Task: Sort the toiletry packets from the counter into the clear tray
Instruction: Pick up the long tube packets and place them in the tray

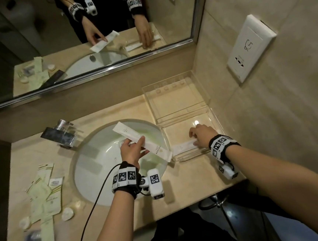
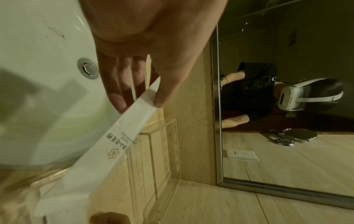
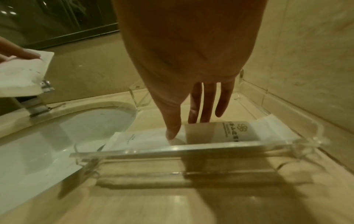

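Observation:
My left hand (image 1: pixel 132 149) hovers over the sink and pinches a long white packet (image 1: pixel 142 141) between thumb and fingers; the left wrist view shows the thumb (image 2: pixel 161 100) on the packet (image 2: pixel 114 136). My right hand (image 1: pixel 201 134) reaches into the near compartment of the clear tray (image 1: pixel 194 155) at the counter's right. Its fingers are straight, and its thumb (image 3: pixel 172 131) presses on a second white packet (image 3: pixel 220 131) that lies flat along the tray's front wall (image 3: pixel 191 149). That packet (image 1: pixel 181 147) is partly hidden under the hand.
Several pale green packets (image 1: pixel 43 194) and small round wrapped items (image 1: pixel 67 214) lie on the counter left of the sink basin (image 1: pixel 100 164). A chrome faucet (image 1: pixel 61 134) stands behind the basin. A mirror and a wall socket (image 1: pixel 248 49) border the tray's corner.

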`<state>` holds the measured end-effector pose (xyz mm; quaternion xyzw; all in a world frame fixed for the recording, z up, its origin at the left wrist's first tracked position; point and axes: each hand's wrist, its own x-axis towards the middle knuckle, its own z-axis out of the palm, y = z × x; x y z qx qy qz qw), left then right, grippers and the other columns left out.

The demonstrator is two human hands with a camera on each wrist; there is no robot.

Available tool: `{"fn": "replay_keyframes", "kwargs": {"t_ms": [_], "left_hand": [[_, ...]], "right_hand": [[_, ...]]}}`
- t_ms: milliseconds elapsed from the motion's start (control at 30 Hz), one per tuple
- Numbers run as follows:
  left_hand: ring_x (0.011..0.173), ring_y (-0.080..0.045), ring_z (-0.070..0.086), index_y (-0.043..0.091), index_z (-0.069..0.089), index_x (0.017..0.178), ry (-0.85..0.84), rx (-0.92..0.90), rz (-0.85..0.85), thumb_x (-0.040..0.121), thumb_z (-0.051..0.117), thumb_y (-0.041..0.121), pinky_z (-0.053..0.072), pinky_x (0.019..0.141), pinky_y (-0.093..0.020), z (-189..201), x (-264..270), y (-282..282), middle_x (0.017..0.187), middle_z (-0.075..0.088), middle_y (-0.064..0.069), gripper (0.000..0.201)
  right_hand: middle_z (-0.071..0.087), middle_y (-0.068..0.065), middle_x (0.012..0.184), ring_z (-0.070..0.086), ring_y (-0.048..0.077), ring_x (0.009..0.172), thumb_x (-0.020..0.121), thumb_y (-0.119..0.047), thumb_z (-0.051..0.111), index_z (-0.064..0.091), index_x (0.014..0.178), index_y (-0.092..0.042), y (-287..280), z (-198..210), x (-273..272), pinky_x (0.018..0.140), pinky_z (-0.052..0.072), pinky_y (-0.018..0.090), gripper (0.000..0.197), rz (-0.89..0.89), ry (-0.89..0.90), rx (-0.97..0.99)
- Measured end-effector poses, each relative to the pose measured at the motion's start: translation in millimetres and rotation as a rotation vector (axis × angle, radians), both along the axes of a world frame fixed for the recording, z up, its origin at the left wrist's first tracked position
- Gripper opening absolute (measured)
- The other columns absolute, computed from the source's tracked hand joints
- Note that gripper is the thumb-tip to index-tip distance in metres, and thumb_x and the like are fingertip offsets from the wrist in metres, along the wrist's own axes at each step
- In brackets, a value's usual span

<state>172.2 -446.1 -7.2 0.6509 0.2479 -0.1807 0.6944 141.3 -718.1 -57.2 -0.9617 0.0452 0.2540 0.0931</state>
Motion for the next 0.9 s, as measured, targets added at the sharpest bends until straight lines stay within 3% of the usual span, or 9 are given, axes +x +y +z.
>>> {"fn": "replay_keyframes", "kwargs": {"t_ms": [200,300,433,533,633,733,833,900], "left_hand": [[0.078,-0.024,0.068,0.0,0.056,0.112,0.003,-0.037,-0.006,0.088,0.065,0.008,0.061,0.063,-0.031,0.8,0.2,-8.6,0.082,0.065,-0.008,0.027],[0.08,-0.025,0.068,0.001,0.057,0.112,0.014,-0.077,-0.017,0.087,0.066,0.008,0.062,0.067,-0.032,2.3,-0.4,-17.8,0.089,0.067,-0.012,0.027],[0.075,-0.024,0.066,0.008,0.056,0.098,0.048,-0.173,-0.038,0.083,0.071,0.006,0.06,0.077,-0.034,3.0,-2.5,-34.8,0.092,0.066,-0.013,0.021],[0.078,-0.027,0.068,0.002,0.058,0.104,0.061,-0.237,-0.076,0.079,0.074,0.003,0.06,0.08,-0.037,2.1,-5.5,-52.2,0.1,0.068,-0.019,0.03],[0.092,-0.034,0.07,-0.008,0.056,0.116,0.082,-0.315,-0.129,0.078,0.075,0.003,0.06,0.081,-0.037,1.4,-8.2,-66.0,0.109,0.068,-0.024,0.043],[0.085,-0.031,0.069,-0.006,0.061,0.109,0.095,-0.304,-0.133,0.081,0.074,0.01,0.061,0.078,-0.036,-0.7,-6.5,-70.9,0.097,0.07,-0.018,0.035],[0.07,-0.024,0.066,-0.003,0.06,0.105,0.045,-0.15,-0.09,0.08,0.075,0.008,0.061,0.073,-0.033,-13.5,-4.4,-68.5,0.086,0.067,-0.016,0.032],[0.067,-0.025,0.067,0.0,0.06,0.101,-0.008,0.056,-0.177,0.077,0.078,0.012,0.061,0.074,-0.037,-23.1,-4.8,-66.6,0.089,0.067,-0.019,0.032]], "right_hand": [[0.058,0.004,0.116,0.058,0.023,0.103,0.087,-0.018,0.066,0.065,0.111,-0.02,0.1,-5.2,-14.9,0.09,0.05,0.036,0.025,-0.04,-0.018,0.074],[0.061,0.004,0.114,0.062,0.021,0.098,0.09,-0.018,0.062,0.066,0.112,-0.017,-2.2,-2.7,-17.7,0.088,0.054,0.034,0.022,-0.146,-0.083,0.156],[0.074,0.002,0.096,0.07,0.016,0.09,0.094,-0.026,0.061,0.07,0.103,-0.016,1.8,20.0,-8.2,0.084,0.055,0.028,0.016,-0.356,-0.298,0.548],[0.076,-0.002,0.089,0.072,0.008,0.087,0.085,-0.038,0.071,0.07,0.104,-0.022,10.4,45.3,-1.5,0.083,0.056,0.021,0.024,-0.339,-0.204,0.832],[0.074,-0.003,0.082,0.067,0.003,0.072,0.084,-0.028,0.074,0.07,0.103,-0.02,10.5,58.0,3.5,0.071,0.051,0.012,0.021,-0.242,-0.138,0.77],[0.07,-0.001,0.08,0.06,0.003,0.067,0.085,-0.02,0.073,0.072,0.101,-0.015,-3.0,58.0,6.8,0.063,0.042,0.006,0.017,-0.226,-0.143,0.646],[0.069,0.001,0.087,0.06,0.012,0.08,0.085,-0.02,0.072,0.073,0.101,-0.016,-16.9,54.1,7.9,0.071,0.043,0.017,0.017,-0.231,-0.114,0.478],[0.071,0.005,0.095,0.062,0.017,0.088,0.085,-0.019,0.071,0.073,0.103,-0.016,-25.2,45.5,7.9,0.079,0.045,0.023,0.018,-0.235,-0.06,0.367]]}}
